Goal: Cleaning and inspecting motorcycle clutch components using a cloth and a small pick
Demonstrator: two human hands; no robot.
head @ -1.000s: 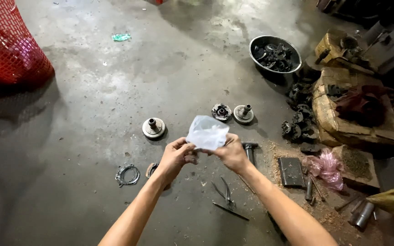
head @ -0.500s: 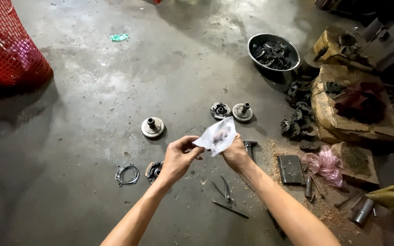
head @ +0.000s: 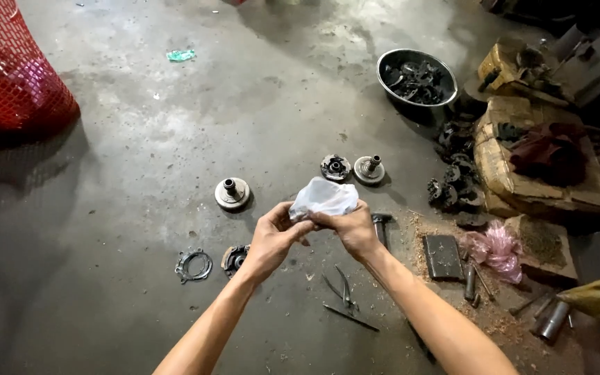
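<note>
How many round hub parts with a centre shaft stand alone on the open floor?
2. One hub stands left of the hands; another hub stands beyond the bag, next to a dark disc. More may be hidden in the pile and the bowl.

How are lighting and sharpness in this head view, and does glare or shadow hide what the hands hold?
Head view: sharp, with even overhead light. The concrete floor shows a soft sheen but no harsh glare. The white plastic bag, held between left hand and right hand, is bright yet readable. The right-edge clutter falls into dark shadow.
</note>
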